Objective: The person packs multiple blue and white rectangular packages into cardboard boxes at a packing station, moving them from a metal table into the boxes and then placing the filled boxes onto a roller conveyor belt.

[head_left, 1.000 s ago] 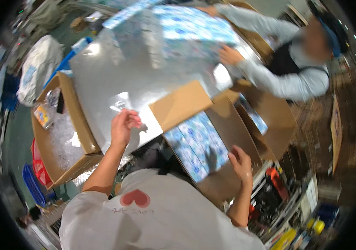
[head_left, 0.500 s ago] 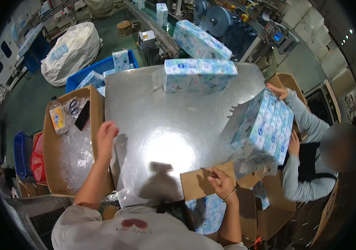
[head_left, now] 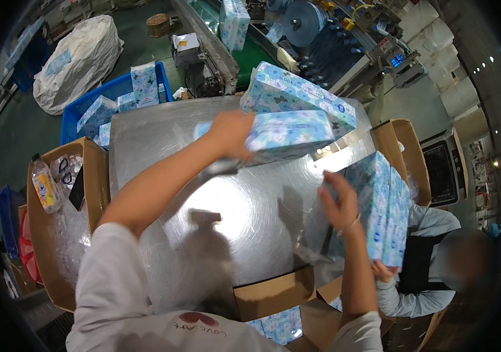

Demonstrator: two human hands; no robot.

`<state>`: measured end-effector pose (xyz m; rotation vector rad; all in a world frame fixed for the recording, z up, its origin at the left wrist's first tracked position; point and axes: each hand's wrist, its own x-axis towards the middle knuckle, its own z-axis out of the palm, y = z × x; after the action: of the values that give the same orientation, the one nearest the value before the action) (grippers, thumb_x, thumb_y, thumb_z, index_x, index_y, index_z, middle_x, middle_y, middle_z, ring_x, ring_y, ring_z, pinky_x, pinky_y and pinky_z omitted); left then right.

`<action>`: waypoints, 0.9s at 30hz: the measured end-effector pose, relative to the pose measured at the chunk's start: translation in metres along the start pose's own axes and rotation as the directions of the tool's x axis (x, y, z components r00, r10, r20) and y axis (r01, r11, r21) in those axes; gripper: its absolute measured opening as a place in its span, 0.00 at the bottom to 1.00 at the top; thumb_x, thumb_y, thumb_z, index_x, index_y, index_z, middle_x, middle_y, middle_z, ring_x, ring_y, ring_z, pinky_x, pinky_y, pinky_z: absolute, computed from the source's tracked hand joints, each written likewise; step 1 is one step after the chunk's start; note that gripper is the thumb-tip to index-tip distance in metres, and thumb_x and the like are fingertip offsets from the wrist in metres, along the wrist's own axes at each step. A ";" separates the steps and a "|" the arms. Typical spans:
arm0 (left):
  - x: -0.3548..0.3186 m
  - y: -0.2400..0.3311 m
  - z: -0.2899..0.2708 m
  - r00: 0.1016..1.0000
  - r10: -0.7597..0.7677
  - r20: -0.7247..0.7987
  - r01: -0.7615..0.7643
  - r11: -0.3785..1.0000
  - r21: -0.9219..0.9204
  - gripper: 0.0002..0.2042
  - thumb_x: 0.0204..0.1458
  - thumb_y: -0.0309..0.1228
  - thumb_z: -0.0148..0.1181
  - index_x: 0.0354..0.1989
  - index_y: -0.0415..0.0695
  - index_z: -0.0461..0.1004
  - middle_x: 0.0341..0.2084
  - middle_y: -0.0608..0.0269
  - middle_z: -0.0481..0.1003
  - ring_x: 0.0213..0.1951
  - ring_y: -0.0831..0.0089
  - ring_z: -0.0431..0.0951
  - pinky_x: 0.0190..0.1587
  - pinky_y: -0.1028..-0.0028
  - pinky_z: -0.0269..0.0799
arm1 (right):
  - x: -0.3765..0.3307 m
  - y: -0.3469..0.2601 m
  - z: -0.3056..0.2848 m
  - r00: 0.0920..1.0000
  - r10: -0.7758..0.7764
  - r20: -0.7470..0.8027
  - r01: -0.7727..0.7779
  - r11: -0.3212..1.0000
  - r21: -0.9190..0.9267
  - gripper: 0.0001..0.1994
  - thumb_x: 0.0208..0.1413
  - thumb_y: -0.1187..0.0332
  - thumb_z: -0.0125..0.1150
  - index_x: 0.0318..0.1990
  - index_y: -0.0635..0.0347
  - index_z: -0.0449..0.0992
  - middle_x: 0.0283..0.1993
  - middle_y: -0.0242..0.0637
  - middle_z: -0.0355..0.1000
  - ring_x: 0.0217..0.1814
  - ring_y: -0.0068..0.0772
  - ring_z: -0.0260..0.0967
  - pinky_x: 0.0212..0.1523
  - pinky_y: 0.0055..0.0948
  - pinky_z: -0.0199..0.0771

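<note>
A blue-patterned pack (head_left: 288, 136) of wrapped tissue bundles is gripped at its near end by the left hand (head_left: 231, 134), with the fingers curled shut around the end face and the pack held over the far half of the shiny metal table (head_left: 203, 211). A second pack (head_left: 306, 97) lies just behind it, at the far edge of the table. It is judged that the held pack is best kept level and supported from beneath, since it is long and is gripped at one end only, so sagging or twisting of the soft wrap is likely. The right hand (head_left: 339, 202) is laid flat and open, fingers spread, against the near face of a larger upright pack (head_left: 379, 214) at the right edge of the table; nothing is enclosed by it. That upright pack is also supported from below by the hand of a co-worker (head_left: 382, 271) in a grey sleeve. An open cardboard box (head_left: 95, 182) with a bottle in it is seen at the left, and a blue crate (head_left: 115, 94) of packs beyond it.
</note>
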<state>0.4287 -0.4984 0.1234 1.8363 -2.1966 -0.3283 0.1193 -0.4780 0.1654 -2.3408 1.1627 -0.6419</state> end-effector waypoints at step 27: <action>-0.225 0.032 0.051 0.774 -0.540 0.331 0.306 -0.138 -0.942 0.32 0.44 0.28 0.60 0.57 0.37 0.48 0.44 0.54 0.67 0.47 0.66 0.67 0.49 0.69 0.63 | 0.173 -0.043 0.083 0.982 -0.187 -0.006 0.180 0.953 -0.243 0.43 0.40 0.39 0.56 0.52 0.72 0.56 0.40 0.58 0.68 0.43 0.54 0.66 0.44 0.47 0.65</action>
<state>0.4194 -0.2708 0.0747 1.3731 -0.4710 -1.3671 0.2865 -0.5809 0.1601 -2.6779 1.0971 -0.6287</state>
